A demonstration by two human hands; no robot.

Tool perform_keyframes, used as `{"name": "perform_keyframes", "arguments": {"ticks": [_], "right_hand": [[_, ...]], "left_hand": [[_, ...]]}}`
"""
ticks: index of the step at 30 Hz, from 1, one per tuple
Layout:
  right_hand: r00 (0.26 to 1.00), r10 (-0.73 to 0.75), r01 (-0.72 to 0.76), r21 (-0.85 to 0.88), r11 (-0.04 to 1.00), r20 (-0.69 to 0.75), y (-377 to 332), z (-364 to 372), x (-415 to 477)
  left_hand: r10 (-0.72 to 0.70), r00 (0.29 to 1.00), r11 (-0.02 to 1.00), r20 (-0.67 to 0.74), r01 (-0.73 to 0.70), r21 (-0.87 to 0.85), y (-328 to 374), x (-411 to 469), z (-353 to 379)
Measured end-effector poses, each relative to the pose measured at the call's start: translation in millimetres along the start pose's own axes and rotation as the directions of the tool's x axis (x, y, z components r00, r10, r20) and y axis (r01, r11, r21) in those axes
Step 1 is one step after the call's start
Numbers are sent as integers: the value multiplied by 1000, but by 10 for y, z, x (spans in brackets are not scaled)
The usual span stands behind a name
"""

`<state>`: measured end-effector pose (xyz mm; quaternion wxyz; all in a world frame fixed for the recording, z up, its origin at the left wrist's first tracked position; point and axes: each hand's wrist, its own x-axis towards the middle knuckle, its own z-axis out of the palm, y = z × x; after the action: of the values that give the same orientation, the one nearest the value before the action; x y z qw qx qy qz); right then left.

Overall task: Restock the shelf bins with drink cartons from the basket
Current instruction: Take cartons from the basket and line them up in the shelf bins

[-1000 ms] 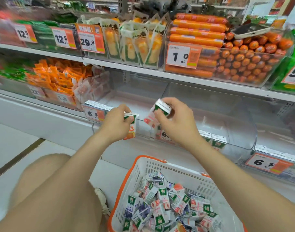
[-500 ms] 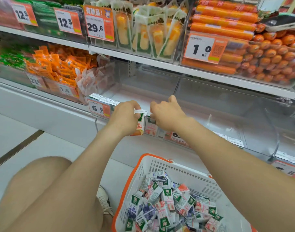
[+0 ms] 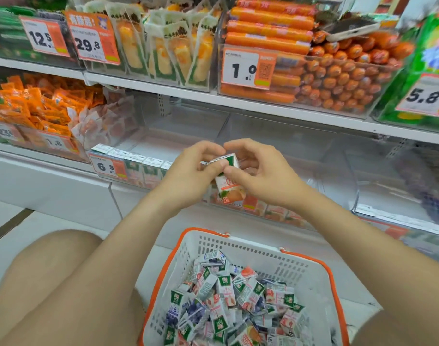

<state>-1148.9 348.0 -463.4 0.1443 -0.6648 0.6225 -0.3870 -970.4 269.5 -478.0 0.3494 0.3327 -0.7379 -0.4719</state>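
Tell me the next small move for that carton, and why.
Probably lower the carton into the clear bin beside the row of cartons: the left hand and right hand pinch it over the bin's front, and much of the bin is bare.

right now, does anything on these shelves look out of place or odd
Yes: what looks like a phone lies on top of the sausages on the upper shelf, a personal item among stock. Nothing else stands out.
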Motion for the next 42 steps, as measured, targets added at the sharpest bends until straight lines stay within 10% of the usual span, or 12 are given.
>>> {"name": "perform_keyframes", "arguments": {"ticks": [6,10,15,24,30,35,42], "right_hand": [[985,149,-156,-78,985,-91,352,-699,-398],[953,176,-266,-399,878,-247,625,-1123,-612],[959,269,-259,-652,713,-87,917,-1387,-730],[909,368,-62,-806,589,198,1130,-1160,-749],[963,251,-75,-799,597,97,937,-1003,-933],[948,225,-36,-629,776,224,603,-665,-1252],[591,581,-11,-714,700,559,1114,10,-1712]], "left_hand": [[104,994,991,18,-103,-85,161,5,726],[274,949,871,155,-313,379,-39,-13,1052],[298,893,601,336,-449,662,-235,-90,1301],[297,899,560,321,-436,704,-259,-188,1446],[400,851,551,340,-519,653,-266,-329,1501],[50,835,572,548,-474,670,-549,-506,1584],[-452,633,521,628,-385,762,-1362,-630,1744]]}}
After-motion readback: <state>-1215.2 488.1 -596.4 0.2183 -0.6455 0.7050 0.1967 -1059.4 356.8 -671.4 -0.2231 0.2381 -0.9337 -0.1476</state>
